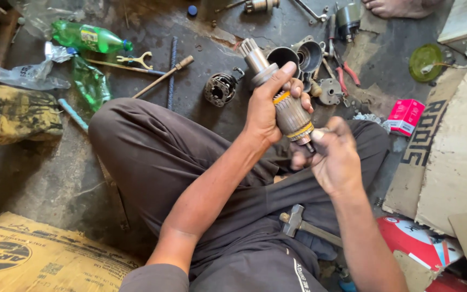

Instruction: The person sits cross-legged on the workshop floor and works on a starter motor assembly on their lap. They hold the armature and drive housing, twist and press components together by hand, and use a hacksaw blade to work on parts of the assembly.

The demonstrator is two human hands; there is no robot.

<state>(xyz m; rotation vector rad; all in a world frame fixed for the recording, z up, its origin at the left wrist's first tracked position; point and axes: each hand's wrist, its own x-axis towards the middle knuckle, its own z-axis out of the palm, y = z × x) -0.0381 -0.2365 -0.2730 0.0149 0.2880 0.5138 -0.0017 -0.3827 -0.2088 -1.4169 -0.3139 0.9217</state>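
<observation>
The motor armature (289, 111) slanted, geared end toward upper left; left hand (268, 108) gripped its middle, right hand (333, 157) pinched its lower shaft.

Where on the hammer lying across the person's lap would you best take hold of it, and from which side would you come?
Grip the hammer by its bare handle, coming from above on the person's right. The head lies toward the middle of the lap and the handle runs out to the right, with open room around it. Both the left hand and right hand are up on the motor part.
</observation>
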